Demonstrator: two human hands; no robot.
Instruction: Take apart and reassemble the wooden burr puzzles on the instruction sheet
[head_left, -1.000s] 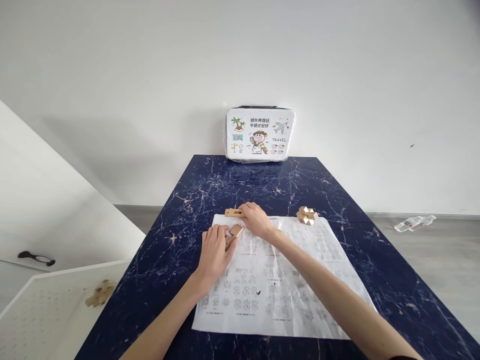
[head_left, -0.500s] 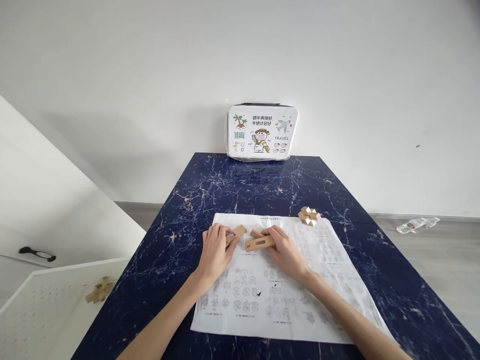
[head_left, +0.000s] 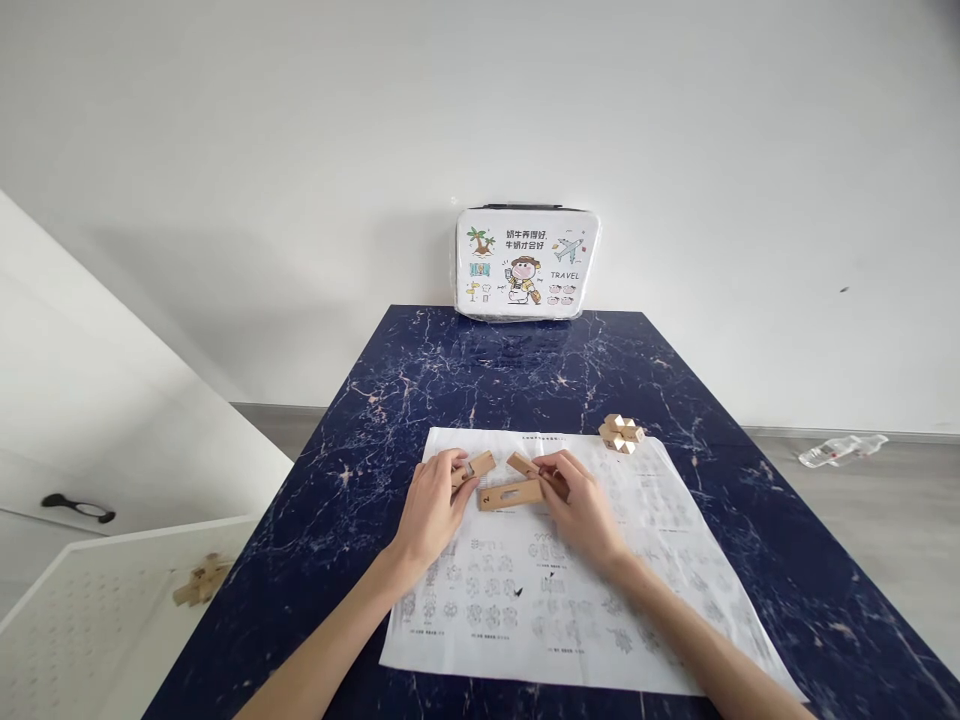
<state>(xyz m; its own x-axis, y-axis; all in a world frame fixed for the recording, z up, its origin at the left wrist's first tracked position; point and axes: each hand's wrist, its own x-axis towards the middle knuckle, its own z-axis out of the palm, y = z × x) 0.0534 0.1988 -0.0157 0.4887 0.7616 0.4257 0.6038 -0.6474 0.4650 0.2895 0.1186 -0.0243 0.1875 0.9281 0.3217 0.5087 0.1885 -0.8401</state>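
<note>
My left hand (head_left: 437,500) is closed on a notched wooden piece (head_left: 480,464) above the printed sheet (head_left: 510,560). To its right, my right hand (head_left: 581,500) pinches another wooden piece (head_left: 521,463), whose far end points up and left. A slotted wooden piece marked 2 (head_left: 510,495) lies between the hands, its right end beside the fingers of my right hand. An assembled wooden puzzle (head_left: 622,434) sits at the sheet's upper right edge.
A white case with cartoon pictures (head_left: 525,262) stands against the wall at the far edge of the blue table (head_left: 480,370). Lower left, wooden pieces (head_left: 202,580) rest on a white perforated surface (head_left: 97,590). A clear plastic item (head_left: 841,450) is on the floor.
The slotted piece marked 2 has shifted slightly left and down, lower than my right fingers. The piece in my right hand now shows further right. My left hand has barely moved.
</note>
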